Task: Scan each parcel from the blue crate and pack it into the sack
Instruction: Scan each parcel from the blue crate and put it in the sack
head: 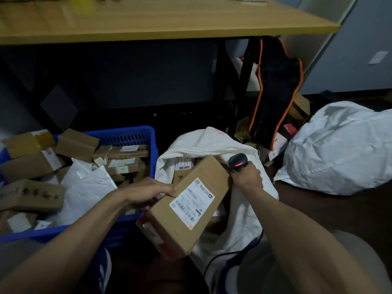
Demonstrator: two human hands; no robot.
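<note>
My left hand (148, 194) grips the left side of a long brown cardboard parcel (203, 175) with a white shipping label (192, 200), tilted over the open white sack (212, 143). My right hand (247, 176) holds a black barcode scanner (238, 161) whose window glows red, right beside the parcel's far end. Inside the sack lies another labelled box (182, 168). The blue crate (127, 134) on the left holds several brown boxes and white mailers.
A wooden table (169, 22) stands ahead on black legs. A black bag with orange trim (275, 92) leans under its right end. A full white sack (339, 149) lies on the floor to the right. The scanner's cable (218, 258) trails down near my knees.
</note>
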